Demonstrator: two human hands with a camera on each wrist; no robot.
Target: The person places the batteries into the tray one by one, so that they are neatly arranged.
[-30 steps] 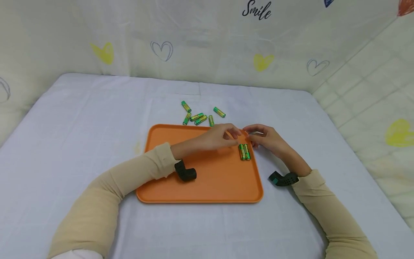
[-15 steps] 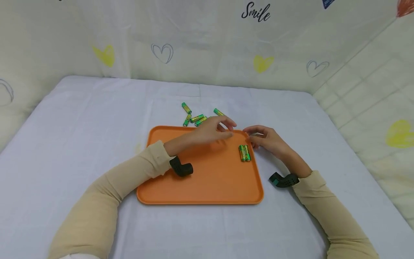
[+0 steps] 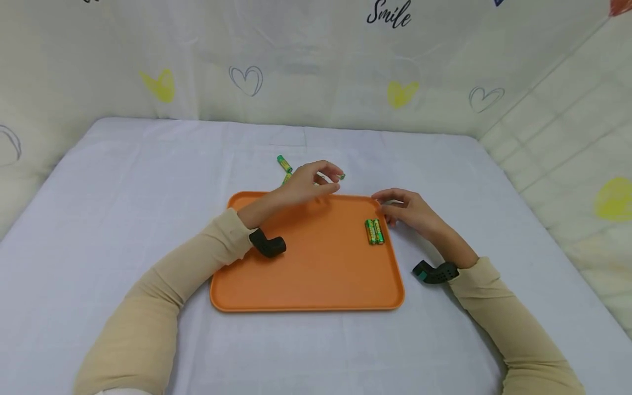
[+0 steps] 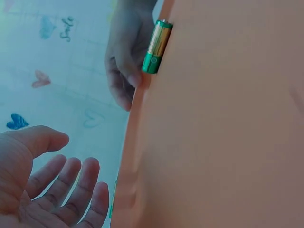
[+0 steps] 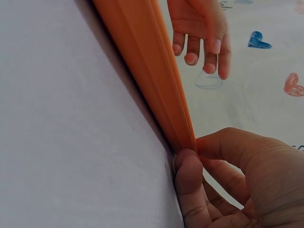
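My left hand (image 3: 307,184) hovers above the far rim of an orange tray (image 3: 316,274), fingers loosely bent, nothing between them. In the left wrist view its fingers (image 4: 86,187) are spread apart from the thumb. Under and behind it lie green-and-gold batteries, mostly hidden; one battery (image 3: 284,163) shows whole beyond the tray. At the tray's far right corner my right hand (image 3: 413,213) holds the rim, thumb and index finger at the edge, as the right wrist view shows. Two batteries (image 3: 374,232) lie side by side on the tray close to that corner.
A white cloth (image 3: 148,181) covers the table under the tray. Behind it rises a pale backdrop (image 3: 316,99) with hearts and the word "Smile". Each wrist wears a black camera mount, the left one (image 3: 268,244) over the tray.
My left hand has moved left and away from me, from beside the right hand to over the loose batteries past the far rim. The right hand stays at the corner.
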